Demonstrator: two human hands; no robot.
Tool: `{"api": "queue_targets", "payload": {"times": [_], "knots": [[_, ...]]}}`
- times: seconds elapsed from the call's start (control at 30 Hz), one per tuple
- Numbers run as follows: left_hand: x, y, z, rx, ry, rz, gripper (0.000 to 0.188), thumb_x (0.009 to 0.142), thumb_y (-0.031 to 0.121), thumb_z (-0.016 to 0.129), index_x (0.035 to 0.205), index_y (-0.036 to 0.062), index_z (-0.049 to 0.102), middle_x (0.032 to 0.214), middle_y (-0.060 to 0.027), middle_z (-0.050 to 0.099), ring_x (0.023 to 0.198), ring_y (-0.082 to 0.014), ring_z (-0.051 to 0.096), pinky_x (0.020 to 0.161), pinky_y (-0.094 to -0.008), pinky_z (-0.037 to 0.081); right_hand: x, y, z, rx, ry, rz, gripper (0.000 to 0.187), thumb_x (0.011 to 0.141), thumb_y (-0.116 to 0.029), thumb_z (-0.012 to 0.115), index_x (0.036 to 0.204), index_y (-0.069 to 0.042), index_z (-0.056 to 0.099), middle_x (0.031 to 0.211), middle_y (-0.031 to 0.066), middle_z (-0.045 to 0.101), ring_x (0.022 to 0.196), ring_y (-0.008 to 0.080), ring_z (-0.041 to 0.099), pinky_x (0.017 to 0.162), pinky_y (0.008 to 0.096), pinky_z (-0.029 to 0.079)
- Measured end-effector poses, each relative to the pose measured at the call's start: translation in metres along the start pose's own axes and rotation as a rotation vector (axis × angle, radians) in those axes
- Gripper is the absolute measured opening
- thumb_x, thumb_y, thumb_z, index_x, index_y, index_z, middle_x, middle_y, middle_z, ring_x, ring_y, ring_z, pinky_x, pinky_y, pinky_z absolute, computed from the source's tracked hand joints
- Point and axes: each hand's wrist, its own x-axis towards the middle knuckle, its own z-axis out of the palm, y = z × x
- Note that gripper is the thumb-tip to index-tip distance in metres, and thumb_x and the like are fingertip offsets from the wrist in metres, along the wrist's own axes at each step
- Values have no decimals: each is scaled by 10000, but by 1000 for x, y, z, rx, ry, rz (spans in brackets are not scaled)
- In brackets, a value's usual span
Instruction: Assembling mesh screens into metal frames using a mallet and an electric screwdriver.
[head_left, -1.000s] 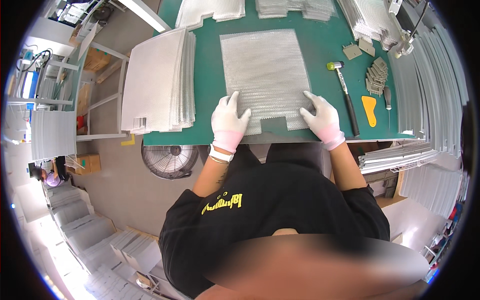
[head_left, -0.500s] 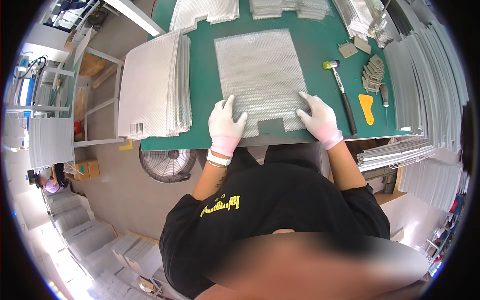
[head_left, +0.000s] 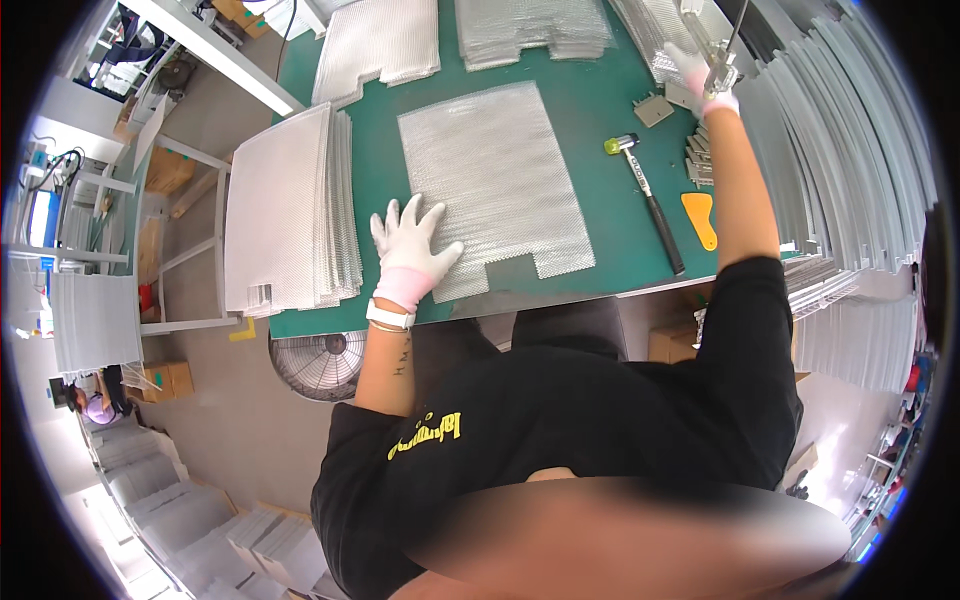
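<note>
The left hand (head_left: 410,248) is loose, its gloved fingers spread over the left edge of a mesh sheet (head_left: 490,165), holding nothing closed; how the right hand (head_left: 692,74) stands I can't tell, since a metal fitting (head_left: 722,74) partly covers it. The sheet lies flat on the green table (head_left: 580,95), in front of the person, its notched edge toward their body. Over on its left sits a thick stack of similar sheets (head_left: 280,205), and beyond its far edge are two more piles, one to the left (head_left: 378,45) and one to the right (head_left: 530,28). To its right I see a hammer (head_left: 648,195) with a black handle, then a yellow scraper (head_left: 699,220). The right arm stretches past those toward the table's far right, where the hand is near another sheet stack (head_left: 645,30). Farther out, grey panels (head_left: 850,160) stand in a row, and a round fan (head_left: 322,364) is below the table's near edge.
</note>
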Motion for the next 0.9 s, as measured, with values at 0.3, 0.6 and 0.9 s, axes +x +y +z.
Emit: {"api": "queue_targets", "payload": {"times": [0.3, 0.6, 0.9], "knots": [[-41, 13, -8, -139, 409, -5, 768, 785, 382, 767, 1430, 72, 488, 1556, -259, 287, 1440, -475, 254, 1185, -626, 137, 50, -25, -32, 336, -172, 193, 846, 833, -626, 656, 1408, -20, 516, 1368, 295, 563, 1298, 394, 546, 1084, 450, 424], [-48, 21, -9, -265, 374, 94, 743, 806, 346, 747, 1439, 67, 476, 1569, -252, 275, 1449, -455, 251, 1194, -603, 138, 40, -17, -94, -238, -516, 124, 1009, 745, -616, 775, 1466, 9, 446, 1428, 244, 537, 1360, 353, 494, 1126, 415, 397], [-63, 23, -5, -312, 360, 79, 715, 813, 329, 744, 1424, 58, 491, 1563, -242, 296, 1453, -420, 262, 1193, -583, 157, 49, -8, -82, 37, -208, 136, 971, 783, -700, 674, 1440, -11, 488, 1385, 261, 566, 1323, 353, 533, 1105, 396, 419]]}}
